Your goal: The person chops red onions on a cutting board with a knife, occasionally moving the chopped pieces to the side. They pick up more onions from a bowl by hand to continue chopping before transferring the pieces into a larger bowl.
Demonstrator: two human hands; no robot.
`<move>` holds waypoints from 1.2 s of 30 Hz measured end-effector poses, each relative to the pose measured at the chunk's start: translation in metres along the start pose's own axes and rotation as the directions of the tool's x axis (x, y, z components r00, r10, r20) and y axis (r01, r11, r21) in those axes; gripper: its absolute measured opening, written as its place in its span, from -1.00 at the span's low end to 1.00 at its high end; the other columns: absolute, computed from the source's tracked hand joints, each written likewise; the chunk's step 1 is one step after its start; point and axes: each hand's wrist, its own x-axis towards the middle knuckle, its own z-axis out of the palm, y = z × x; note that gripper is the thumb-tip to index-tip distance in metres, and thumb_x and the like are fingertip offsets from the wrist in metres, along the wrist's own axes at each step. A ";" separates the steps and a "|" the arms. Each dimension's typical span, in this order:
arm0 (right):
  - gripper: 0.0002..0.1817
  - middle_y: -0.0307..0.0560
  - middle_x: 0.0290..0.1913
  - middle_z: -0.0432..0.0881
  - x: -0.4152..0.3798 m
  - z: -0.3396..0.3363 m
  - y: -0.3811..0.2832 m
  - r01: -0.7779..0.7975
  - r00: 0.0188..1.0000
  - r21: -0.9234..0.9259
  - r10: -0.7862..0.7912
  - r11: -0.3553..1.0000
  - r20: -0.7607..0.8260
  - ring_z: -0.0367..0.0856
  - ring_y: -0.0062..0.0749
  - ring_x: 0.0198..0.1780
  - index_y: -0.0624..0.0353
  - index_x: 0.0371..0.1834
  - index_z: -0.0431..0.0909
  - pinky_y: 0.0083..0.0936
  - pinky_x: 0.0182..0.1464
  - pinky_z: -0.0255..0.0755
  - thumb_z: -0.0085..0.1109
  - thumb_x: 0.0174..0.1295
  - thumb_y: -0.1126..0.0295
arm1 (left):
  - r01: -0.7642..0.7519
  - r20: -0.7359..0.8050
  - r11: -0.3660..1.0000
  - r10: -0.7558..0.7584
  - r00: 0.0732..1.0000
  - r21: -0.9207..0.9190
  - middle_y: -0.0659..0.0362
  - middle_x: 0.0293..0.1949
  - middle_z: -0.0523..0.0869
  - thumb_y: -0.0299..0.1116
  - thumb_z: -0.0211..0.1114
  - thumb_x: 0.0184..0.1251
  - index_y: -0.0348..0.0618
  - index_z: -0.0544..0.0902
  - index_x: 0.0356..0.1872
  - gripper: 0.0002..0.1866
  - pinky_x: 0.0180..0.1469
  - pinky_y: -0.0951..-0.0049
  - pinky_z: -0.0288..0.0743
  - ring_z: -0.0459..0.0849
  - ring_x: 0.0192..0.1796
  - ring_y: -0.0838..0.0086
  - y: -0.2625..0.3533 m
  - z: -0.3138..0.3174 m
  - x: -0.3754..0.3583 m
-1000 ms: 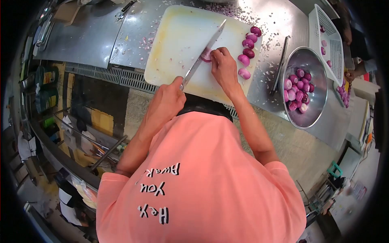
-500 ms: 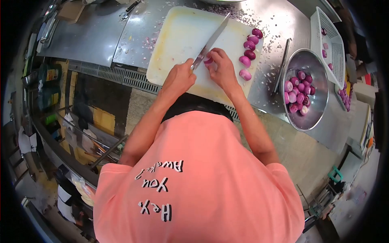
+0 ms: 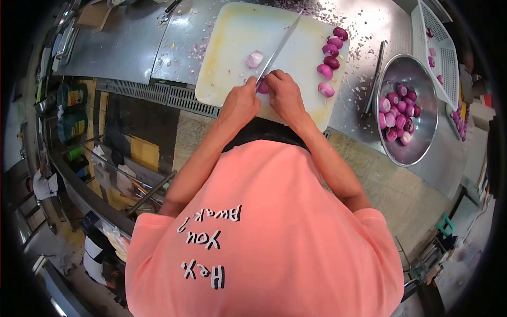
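Observation:
My left hand (image 3: 241,103) is closed around the handle of a long kitchen knife (image 3: 282,43), whose blade points up and to the right across the white cutting board (image 3: 224,39). Right beside the blade, the fingers of my right hand (image 3: 285,98) are closed on a purple onion (image 3: 262,87), mostly covered by them. A paler onion piece (image 3: 254,58) lies on the board to the left of the blade. Along the board's right side runs a row of peeled purple onions (image 3: 331,50).
A steel bowl (image 3: 429,134) holding several peeled onions stands to the right, with a dark rod-like tool (image 3: 375,79) beside it. Behind it sits a white perforated basket (image 3: 442,50). Onion scraps litter the steel table (image 3: 127,50). A cardboard piece (image 3: 94,16) lies at far left.
The pale onion piece now lies left of the blade. My right hand has come closer to the knife, holding an onion against it. The whole view has shifted slightly.

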 end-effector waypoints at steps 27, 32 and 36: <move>-0.88 0.06 -0.28 0.55 -0.016 0.009 0.012 0.023 0.989 0.092 -0.009 0.996 -0.146 0.57 0.05 -0.18 0.25 -0.31 0.53 -0.14 -0.17 0.50 0.14 0.10 0.65 | 0.034 0.059 0.999 -0.035 0.998 0.017 -0.14 -0.58 0.58 -0.49 0.20 0.20 -0.42 0.47 0.00 -0.65 -0.32 0.09 0.45 0.63 -0.46 -0.03 0.023 0.002 -0.001; -0.88 0.07 -0.28 0.55 -0.013 0.007 0.012 0.040 0.985 0.072 -0.028 0.997 -0.171 0.57 0.05 -0.19 0.27 -0.30 0.52 -0.14 -0.18 0.50 0.15 0.09 0.65 | 0.072 0.118 0.997 -0.073 0.990 0.013 -0.14 -0.58 0.57 -0.50 0.18 0.20 -0.40 0.48 0.00 -0.66 -0.34 0.10 0.44 0.63 -0.45 -0.06 0.028 -0.017 -0.011; -0.87 0.08 -0.27 0.55 -0.019 0.009 0.014 0.040 0.982 0.078 -0.025 0.996 -0.185 0.58 0.05 -0.19 0.27 -0.28 0.54 -0.16 -0.17 0.51 0.15 0.10 0.65 | -0.055 -0.018 0.998 0.054 0.998 -0.019 -0.09 -0.61 0.54 -0.49 0.19 0.19 -0.35 0.50 -0.02 -0.69 -0.41 0.15 0.40 0.58 -0.52 0.08 0.015 0.012 0.002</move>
